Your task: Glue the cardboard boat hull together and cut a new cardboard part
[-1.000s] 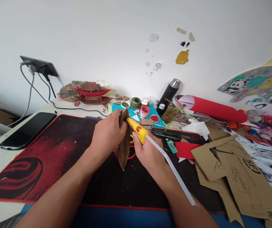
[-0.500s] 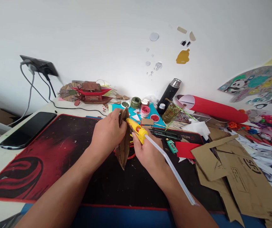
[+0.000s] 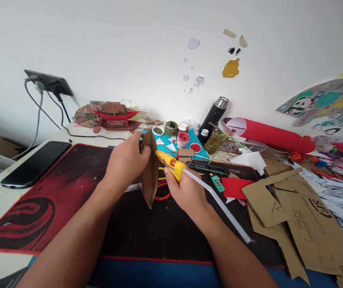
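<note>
left hand (image 3: 126,162) gripping cardboard piece (image 3: 150,176), held upright | right hand (image 3: 186,192) clenched on yellow glue gun (image 3: 171,162), nozzle touching cardboard | over black-red mat (image 3: 54,188)

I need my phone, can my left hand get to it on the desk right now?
Probably not yet: the left hand is gripping the cardboard piece. The phone itself lies uncovered.
</note>
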The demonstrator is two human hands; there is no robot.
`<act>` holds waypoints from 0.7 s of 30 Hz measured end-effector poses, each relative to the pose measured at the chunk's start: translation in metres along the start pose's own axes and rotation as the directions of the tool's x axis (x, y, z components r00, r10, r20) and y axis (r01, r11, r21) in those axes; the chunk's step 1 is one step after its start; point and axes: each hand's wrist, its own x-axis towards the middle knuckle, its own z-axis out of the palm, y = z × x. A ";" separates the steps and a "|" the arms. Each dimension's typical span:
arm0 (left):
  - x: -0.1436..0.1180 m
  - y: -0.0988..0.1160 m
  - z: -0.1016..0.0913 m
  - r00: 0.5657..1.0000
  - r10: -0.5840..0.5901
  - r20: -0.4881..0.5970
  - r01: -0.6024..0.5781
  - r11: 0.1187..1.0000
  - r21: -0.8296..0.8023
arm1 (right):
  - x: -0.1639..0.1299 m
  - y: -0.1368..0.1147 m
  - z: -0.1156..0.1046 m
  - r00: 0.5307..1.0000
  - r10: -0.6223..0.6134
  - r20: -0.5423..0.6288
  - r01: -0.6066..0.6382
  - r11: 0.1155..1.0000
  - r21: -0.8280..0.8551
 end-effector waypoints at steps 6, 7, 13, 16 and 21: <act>0.020 -0.032 -0.024 0.977 -0.137 -0.164 0.100 0.971 -0.217 | 0.002 0.008 -0.005 0.996 0.073 -0.050 -0.061 0.976 0.208; 0.020 -0.034 -0.027 0.974 -0.144 -0.172 0.098 0.962 -0.255 | 0.003 0.010 -0.005 0.997 0.074 -0.037 -0.067 0.983 0.170; 0.015 -0.031 -0.025 0.983 -0.144 -0.111 0.067 0.852 -0.520 | 0.006 0.011 -0.005 0.974 -0.032 0.226 0.040 0.999 -0.030; 0.012 -0.026 -0.022 0.997 -0.061 0.038 0.071 0.762 -0.644 | 0.003 0.007 -0.004 0.941 -0.105 0.322 0.114 0.993 -0.010; 0.009 -0.018 -0.015 0.992 0.037 0.120 0.047 0.776 -0.629 | 0.001 0.007 -0.004 0.855 -0.207 0.475 0.198 0.978 0.069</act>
